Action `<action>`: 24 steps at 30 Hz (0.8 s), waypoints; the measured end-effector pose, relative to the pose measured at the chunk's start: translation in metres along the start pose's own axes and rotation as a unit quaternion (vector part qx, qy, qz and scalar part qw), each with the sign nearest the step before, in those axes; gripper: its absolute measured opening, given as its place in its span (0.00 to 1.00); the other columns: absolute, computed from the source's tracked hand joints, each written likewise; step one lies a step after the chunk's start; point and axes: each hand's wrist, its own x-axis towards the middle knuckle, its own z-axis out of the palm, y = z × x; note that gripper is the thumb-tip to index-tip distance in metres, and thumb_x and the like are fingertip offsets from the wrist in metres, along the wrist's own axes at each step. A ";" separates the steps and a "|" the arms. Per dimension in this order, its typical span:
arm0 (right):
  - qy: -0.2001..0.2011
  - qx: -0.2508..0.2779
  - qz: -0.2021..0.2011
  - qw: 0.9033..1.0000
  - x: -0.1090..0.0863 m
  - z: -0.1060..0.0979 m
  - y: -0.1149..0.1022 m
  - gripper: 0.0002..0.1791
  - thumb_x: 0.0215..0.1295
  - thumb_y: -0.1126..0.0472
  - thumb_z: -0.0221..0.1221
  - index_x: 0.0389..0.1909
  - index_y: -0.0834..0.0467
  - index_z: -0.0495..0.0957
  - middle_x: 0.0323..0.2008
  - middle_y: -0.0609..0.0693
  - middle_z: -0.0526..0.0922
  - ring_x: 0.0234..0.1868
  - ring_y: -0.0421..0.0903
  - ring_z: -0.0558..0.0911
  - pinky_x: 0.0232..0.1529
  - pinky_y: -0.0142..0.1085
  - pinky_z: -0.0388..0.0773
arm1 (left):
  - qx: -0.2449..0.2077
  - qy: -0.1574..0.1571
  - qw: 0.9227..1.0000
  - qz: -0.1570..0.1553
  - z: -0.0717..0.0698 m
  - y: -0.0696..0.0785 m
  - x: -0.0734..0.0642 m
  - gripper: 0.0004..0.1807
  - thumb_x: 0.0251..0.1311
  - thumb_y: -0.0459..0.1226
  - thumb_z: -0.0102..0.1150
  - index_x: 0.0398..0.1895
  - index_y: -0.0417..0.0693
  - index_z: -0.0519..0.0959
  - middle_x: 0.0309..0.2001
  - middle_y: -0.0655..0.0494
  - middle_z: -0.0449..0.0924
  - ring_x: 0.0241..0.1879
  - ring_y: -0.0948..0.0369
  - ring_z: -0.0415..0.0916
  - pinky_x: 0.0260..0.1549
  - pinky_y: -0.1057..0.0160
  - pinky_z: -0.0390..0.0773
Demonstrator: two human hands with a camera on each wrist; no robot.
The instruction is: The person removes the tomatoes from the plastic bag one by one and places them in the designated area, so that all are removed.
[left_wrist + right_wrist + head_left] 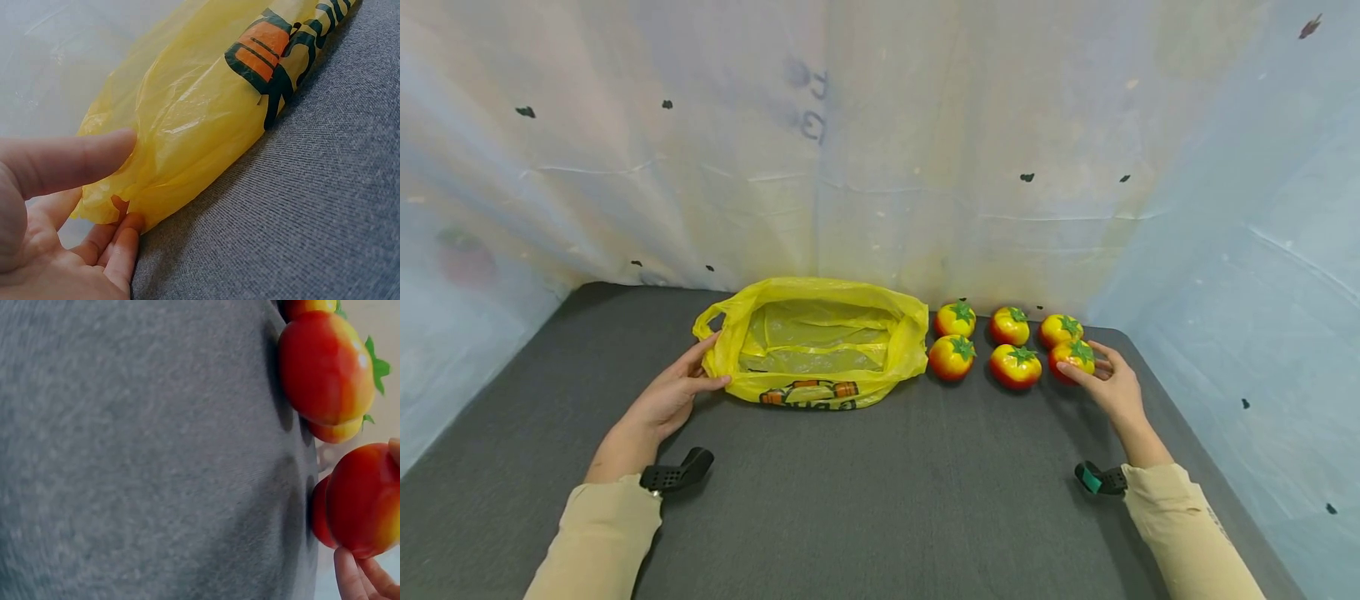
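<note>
A yellow plastic bag (831,392) lies on the dark table with its mouth spread wide and its inside showing. At its left end my left hand (670,392) grips the bunched plastic. The left wrist view has the thumb (75,162) on the near side of the bag (187,125) and the other fingers tucked against its lower corner. On the far right, my right hand (1108,379) holds a red-and-yellow tomato (1070,360) with a green leafy top, thumb in front and fingers around the far side. In the right wrist view this tomato (365,500) overlaps another behind it.
More tomatoes stand in two rows between bag and right hand: front ones (951,358) (1015,368) and back ones (956,319) (1009,327) (1060,330). Pale plastic sheeting (880,167) hangs behind the grey table (880,500) and along both sides.
</note>
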 end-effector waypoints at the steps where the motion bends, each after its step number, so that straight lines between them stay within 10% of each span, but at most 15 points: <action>1: -0.002 -0.001 0.003 1.000 0.000 0.000 0.000 0.51 0.60 0.38 0.60 0.76 0.56 0.48 0.70 0.72 0.53 0.68 0.68 0.60 0.60 0.62 0.64 | 0.000 0.001 1.000 0.001 0.000 0.000 0.000 0.48 0.65 0.30 0.55 0.77 0.57 0.34 0.76 0.45 0.21 0.74 0.43 0.26 0.63 0.34 0.20; 24: -0.043 -0.016 0.034 0.998 0.001 0.004 0.012 0.52 0.63 0.37 0.55 0.76 0.59 0.42 0.70 0.74 0.50 0.69 0.68 0.58 0.62 0.60 0.63 | 0.025 0.009 1.000 0.010 -0.001 -0.004 0.003 0.47 0.65 0.31 0.55 0.77 0.55 0.36 0.76 0.43 0.27 0.73 0.43 0.32 0.67 0.37 0.29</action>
